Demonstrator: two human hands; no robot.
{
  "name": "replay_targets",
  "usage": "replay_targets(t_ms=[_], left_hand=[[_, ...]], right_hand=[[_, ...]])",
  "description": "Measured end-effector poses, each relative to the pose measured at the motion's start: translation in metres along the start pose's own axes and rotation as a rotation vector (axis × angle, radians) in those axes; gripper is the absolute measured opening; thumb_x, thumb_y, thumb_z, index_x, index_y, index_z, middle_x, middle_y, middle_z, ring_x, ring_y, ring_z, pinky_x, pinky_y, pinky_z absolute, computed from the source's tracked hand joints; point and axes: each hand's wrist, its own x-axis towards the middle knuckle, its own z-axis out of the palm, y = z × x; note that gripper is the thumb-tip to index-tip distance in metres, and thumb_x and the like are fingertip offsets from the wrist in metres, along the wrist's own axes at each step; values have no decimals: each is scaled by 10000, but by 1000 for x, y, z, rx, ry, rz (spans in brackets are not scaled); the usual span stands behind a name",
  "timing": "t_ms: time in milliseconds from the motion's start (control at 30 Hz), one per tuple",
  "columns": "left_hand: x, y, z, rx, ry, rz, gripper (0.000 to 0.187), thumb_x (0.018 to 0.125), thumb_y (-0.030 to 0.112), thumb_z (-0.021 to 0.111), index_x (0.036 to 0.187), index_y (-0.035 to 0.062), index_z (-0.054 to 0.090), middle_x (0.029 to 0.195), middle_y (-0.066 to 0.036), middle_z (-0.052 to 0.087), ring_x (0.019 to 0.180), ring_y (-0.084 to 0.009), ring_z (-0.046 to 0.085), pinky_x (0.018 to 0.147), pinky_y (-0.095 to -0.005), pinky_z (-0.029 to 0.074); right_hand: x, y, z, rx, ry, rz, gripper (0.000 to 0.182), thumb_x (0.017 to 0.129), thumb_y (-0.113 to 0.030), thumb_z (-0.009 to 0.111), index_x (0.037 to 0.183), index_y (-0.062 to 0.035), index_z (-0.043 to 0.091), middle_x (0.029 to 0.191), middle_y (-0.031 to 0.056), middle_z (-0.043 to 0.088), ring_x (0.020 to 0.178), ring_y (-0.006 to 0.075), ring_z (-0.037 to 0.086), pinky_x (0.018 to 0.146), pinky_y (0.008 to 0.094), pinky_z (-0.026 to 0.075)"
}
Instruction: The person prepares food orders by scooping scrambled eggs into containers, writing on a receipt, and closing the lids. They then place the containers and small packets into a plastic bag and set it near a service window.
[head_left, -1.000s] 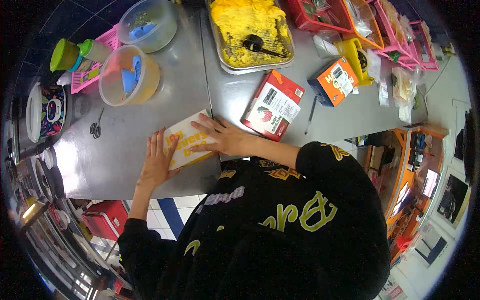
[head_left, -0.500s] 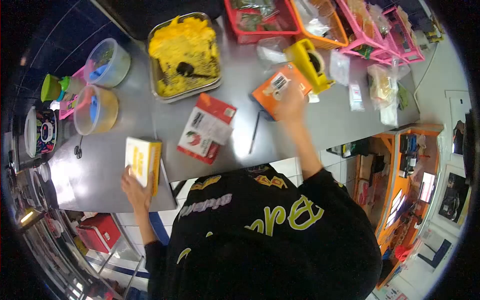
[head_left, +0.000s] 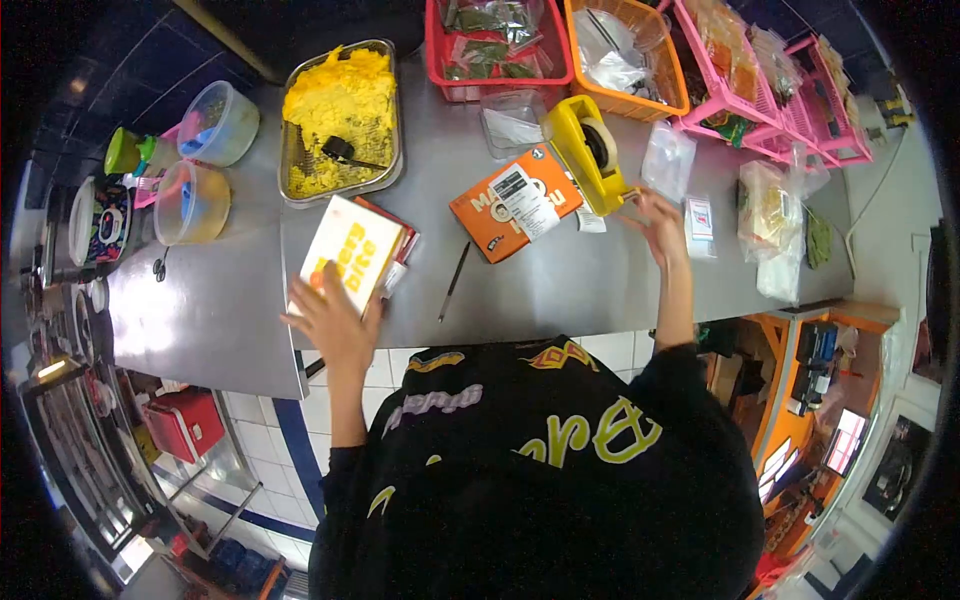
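Note:
My left hand (head_left: 338, 325) grips the lower part of a white and yellow box (head_left: 352, 248), fingers over its printed face. The box covers most of a red packet (head_left: 405, 245), whose right edge shows. My right hand (head_left: 662, 228) is at the cutter end of a yellow tape dispenser (head_left: 585, 150), its fingertips pinched at the end of the tape. An orange box (head_left: 508, 210) with a white label lies just left of the dispenser. A dark, thin pen-like stick (head_left: 455, 280) rests on the table below the orange box.
A metal tray of yellow food (head_left: 340, 110) with a black scoop stands at the back left. Plastic tubs (head_left: 192, 203) are farther left, near small scissors (head_left: 160, 265). Red (head_left: 500, 92), orange (head_left: 640, 98) and pink baskets (head_left: 730, 105) line the back; plastic packets (head_left: 770, 215) lie right.
My left hand has brought the white and yellow box rightward over the red packet. My right hand has let go of the orange box and moved right to the tape dispenser.

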Motion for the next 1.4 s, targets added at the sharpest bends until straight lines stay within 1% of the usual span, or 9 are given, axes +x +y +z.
replay_targets(t_ms=[133, 200, 433, 600, 833, 1000, 1133, 1267, 1400], left_hand=[[2, 5, 18, 87, 68, -15, 794, 743, 555, 551, 1350, 90, 333, 1344, -352, 236, 1269, -524, 167, 986, -678, 66], [2, -1, 24, 65, 129, -8, 778, 743, 551, 546, 1341, 95, 349, 1341, -353, 235, 1262, -534, 168, 981, -681, 68], [6, 3, 22, 34, 174, -8, 720, 735, 508, 573, 1297, 91, 404, 1333, -369, 224, 1235, -544, 215, 968, -684, 105], [3, -5, 32, 98, 161, 23, 672, 805, 528, 502, 1324, 116, 395, 1377, -306, 247, 1290, -463, 214, 990, -659, 143], [-2, -16, 24, 126, 202, 558, 489, 903, 262, 454, 1382, 238, 356, 1467, -153, 220, 1329, -390, 223, 1065, -540, 158], [-13, 21, 25, 85, 305, 392, 434, 956, 287, 345, 1372, 173, 383, 1469, -133, 230, 1346, -372, 203, 1059, -556, 140], [-17, 147, 29, -593, 446, 366, 370, 930, 180, 448, 1246, -10, 485, 1255, -191, 505, 1099, -347, 518, 984, -472, 346], [-40, 331, 51, -825, 335, 580, 260, 915, 101, 458, 1107, -60, 528, 998, -203, 591, 863, -280, 600, 764, -371, 489], [-92, 516, 62, -1090, 34, 826, 216, 870, 76, 514, 1049, -40, 549, 886, -142, 596, 808, -250, 588, 767, -341, 470]], right_hand=[[-3, 41, -16, -359, 182, -147, 96, 825, -97, 609, 810, -19, 663, 919, 65, 622, 740, 173, 576, 656, 315, 509], [-3, 39, -17, -1233, 526, -260, 96, 812, -96, 640, 801, -9, 680, 781, 35, 641, 637, 130, 562, 616, 264, 475], [-100, 37, 200, -260, -421, -159, 271, 795, -82, 602, 1060, -63, 657, 770, 28, 656, 621, 65, 521, 569, 225, 441], [-94, 80, 294, -455, -656, -236, 596, 735, -141, 692, 1293, -212, 493, 569, 30, 573, 493, 52, 483, 503, 229, 440], [-82, 100, 282, -603, -671, -241, 428, 821, -291, 548, 1231, -168, 542, 1094, 189, 579, 905, 305, 597, 788, 390, 462], [-88, -18, 82, -837, -312, -1002, 564, 813, -109, 555, 1351, -160, 394, 911, 151, 584, 875, 302, 604, 695, 367, 503], [-49, -87, -159, -433, 553, -759, 311, 823, 16, 469, 1100, -50, 594, 870, 120, 648, 654, 159, 631, 532, 286, 484], [22, -98, -371, -809, 1022, -940, 243, 813, 39, 440, 1000, -4, 589, 851, 200, 618, 725, 309, 609, 660, 374, 484], [92, -25, -492, -1274, 489, -330, 318, 708, -17, 512, 1022, 27, 532, 851, 239, 577, 788, 374, 559, 740, 472, 444]])
